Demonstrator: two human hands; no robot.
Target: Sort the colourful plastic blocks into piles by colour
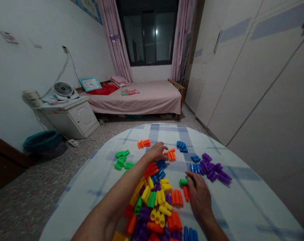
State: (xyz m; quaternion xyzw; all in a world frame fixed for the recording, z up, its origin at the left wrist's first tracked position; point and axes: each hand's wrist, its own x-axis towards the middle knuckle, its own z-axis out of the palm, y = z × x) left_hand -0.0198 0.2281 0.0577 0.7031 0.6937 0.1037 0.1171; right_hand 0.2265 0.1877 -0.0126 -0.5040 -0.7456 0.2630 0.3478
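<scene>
My left hand (157,151) reaches across the table, its fingers apart and curved beside a small group of orange plastic tube blocks (171,155). Its fingertips are close to these blocks, and I see nothing held. My right hand (199,192) has thumb and forefinger closed around a green tube block (183,182); its other fingers are partly hidden. Orange tube blocks (186,193) lie just under that hand. Between my arms is a mixed heap of yellow tube blocks (157,217), with purple, orange, green and blue ones. My left forearm covers part of the heap.
Sorted groups lie around the cloth-covered table (242,204): green blocks (121,159), orange blocks (144,143), blue blocks (182,146) and purple blocks (213,169). Beyond the table are a bed (152,97), a white cabinet (76,115) with a fan (64,89), and a wardrobe (242,73).
</scene>
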